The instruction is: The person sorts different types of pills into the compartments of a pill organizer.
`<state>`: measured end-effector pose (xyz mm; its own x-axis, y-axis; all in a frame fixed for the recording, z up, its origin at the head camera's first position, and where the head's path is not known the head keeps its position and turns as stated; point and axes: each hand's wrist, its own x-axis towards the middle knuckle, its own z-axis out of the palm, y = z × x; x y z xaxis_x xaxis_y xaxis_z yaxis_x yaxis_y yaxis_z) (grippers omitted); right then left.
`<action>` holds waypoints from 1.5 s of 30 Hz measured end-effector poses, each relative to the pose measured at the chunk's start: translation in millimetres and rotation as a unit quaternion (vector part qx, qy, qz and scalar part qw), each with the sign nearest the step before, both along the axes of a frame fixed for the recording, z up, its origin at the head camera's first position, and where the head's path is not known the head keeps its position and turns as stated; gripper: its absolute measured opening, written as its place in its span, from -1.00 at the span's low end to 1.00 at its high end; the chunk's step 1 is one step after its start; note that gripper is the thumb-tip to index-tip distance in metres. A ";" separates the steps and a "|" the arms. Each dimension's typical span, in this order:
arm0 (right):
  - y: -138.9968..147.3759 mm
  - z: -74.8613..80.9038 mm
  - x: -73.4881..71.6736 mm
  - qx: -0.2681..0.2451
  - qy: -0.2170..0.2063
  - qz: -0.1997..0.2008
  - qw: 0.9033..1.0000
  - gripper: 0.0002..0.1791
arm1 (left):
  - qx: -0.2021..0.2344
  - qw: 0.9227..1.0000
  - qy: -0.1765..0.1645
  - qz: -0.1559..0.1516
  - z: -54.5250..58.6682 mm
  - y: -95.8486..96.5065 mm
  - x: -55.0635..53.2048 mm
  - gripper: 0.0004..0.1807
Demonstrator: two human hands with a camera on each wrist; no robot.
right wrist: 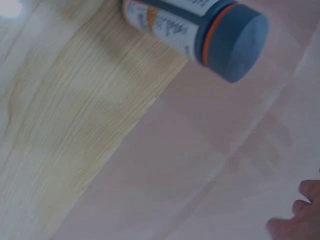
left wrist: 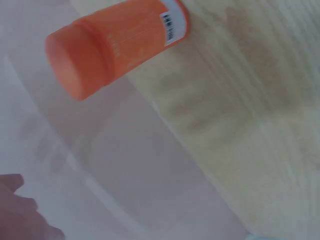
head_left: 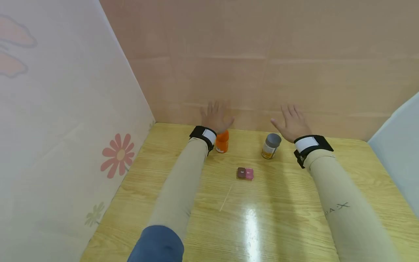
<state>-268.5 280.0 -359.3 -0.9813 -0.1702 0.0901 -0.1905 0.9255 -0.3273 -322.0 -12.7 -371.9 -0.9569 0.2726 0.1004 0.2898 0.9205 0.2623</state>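
Fingers spread, my left hand [head_left: 216, 119] is raised over the far side of the table and holds nothing. Just below it stands an orange bottle [head_left: 222, 142], partly hidden by the hand in the head view; the left wrist view shows its orange cap and a barcode label. My right hand [head_left: 292, 124] is likewise spread and bare, up and to the right of a jar with a grey lid [head_left: 271, 146]. In the right wrist view this jar [right wrist: 195, 30] has a white printed label and an orange ring under the lid. Both containers stand upright.
A small dark brown and pink block [head_left: 245, 173] lies on the wooden table [head_left: 209, 225], nearer than the containers. A brown paper-like wall [head_left: 245, 72] closes off the back. A white flowered sheet [head_left: 65, 109] borders the left, and a pale sheet [head_left: 399, 138] the right.
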 end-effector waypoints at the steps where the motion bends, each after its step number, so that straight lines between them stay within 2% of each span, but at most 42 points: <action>1: -0.3 1.8 1.8 -0.018 0.016 0.010 1.000 -0.02 | 0.014 1.000 0.022 -0.013 3.8 -1.1 0.7 -0.22; 4: -3.7 6.9 10.3 -0.073 0.060 0.025 0.995 -0.15 | 0.056 0.993 0.092 -0.055 13.8 -4.0 5.1 -0.35; 8: -13.0 7.7 23.8 -0.161 0.119 0.021 0.979 -0.34 | 0.115 0.972 0.168 -0.118 22.5 -4.3 17.3 -0.58; 11: -24.8 3.8 34.0 -0.230 0.149 0.032 0.961 -0.46 | 0.145 0.957 0.191 -0.164 28.4 -3.1 30.1 -0.66; 13: -32.8 0.5 43.1 -0.260 0.142 0.035 0.954 -0.51 | 0.160 0.951 0.185 -0.191 32.6 -1.8 38.7 -0.67; 15: -38.6 -4.8 52.5 -0.282 0.118 0.040 0.951 -0.54 | 0.182 0.947 0.160 -0.210 36.3 0.1 47.1 -0.65; 17: -42.3 -11.2 62.4 -0.281 0.091 0.032 0.955 -0.58 | 0.208 0.946 0.127 -0.215 37.7 2.2 56.0 -0.62; 20: -45.5 -24.4 73.7 -0.276 0.054 0.025 0.959 -0.61 | 0.255 0.946 0.055 -0.191 32.9 3.7 72.1 -0.58; 22: -47.2 -34.5 80.1 -0.259 0.034 0.020 0.965 -0.63 | 0.282 0.945 0.003 -0.162 22.9 3.6 83.5 -0.56; 25: -50.1 -49.9 87.2 -0.247 -0.003 0.020 0.969 -0.63 | 0.308 0.941 -0.078 -0.119 3.4 3.8 97.8 -0.60; 27: -53.3 -59.0 90.8 -0.250 -0.039 0.016 0.967 -0.62 | 0.315 0.937 -0.125 -0.088 -10.0 5.1 104.5 -0.64; 31: -59.5 -77.0 94.9 -0.264 -0.125 0.002 0.956 -0.55 | 0.312 0.928 -0.200 -0.035 -35.3 11.1 111.1 -0.68; 33: -61.3 -87.7 95.8 -0.261 -0.159 0.001 0.952 -0.49 | 0.302 0.926 -0.226 -0.014 -48.1 15.1 112.0 -0.66; 36: -63.1 -104.5 96.3 -0.250 -0.188 0.007 0.950 -0.42 | 0.286 0.923 -0.257 0.013 -66.5 20.6 113.1 -0.64; 39: -64.6 -116.1 97.3 -0.257 -0.197 0.012 0.946 -0.40 | 0.269 0.926 -0.264 0.022 -78.8 24.7 117.1 -0.65; 41: -66.5 -119.9 98.5 -0.266 -0.196 0.010 0.944 -0.42 | 0.277 0.921 -0.272 0.025 -84.7 27.1 120.3 -0.64; 45: -69.7 -122.3 100.3 -0.279 -0.192 0.006 0.941 -0.48 | 0.305 0.906 -0.291 0.045 -95.8 30.6 121.2 -0.63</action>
